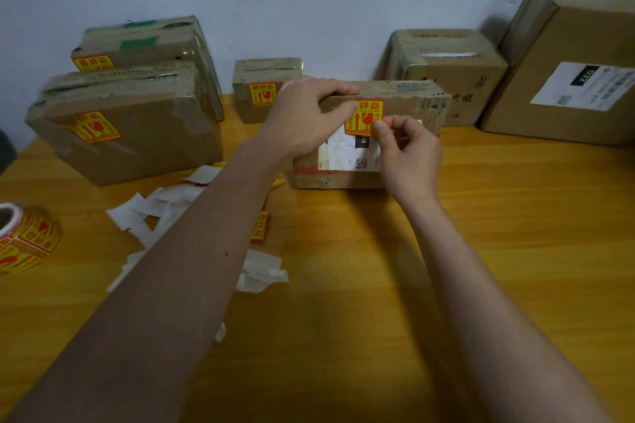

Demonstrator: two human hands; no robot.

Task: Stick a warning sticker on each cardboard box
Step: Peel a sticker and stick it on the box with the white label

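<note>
Both hands at the middle box, a warning sticker going onto its front.

The left hand (pixel 302 113) grips the top edge of the cardboard box (pixel 409 106) standing on the wooden counter (pixel 343 268), fingers curled over it. The right hand (pixel 409 154) pinches the lower corner of the yellow-and-red sticker (pixel 365 117) against the box face, just above a white label (pixel 343 154). Three boxes to the left already carry stickers; two at right do not. A sticker roll (pixel 24 237) and torn backing papers (pixel 161 209) lie nearby.

Sticker roll (pixel 25 239) lies left of backing scraps (pixel 161 209), boxes (pixel 127 134) behind.
</note>
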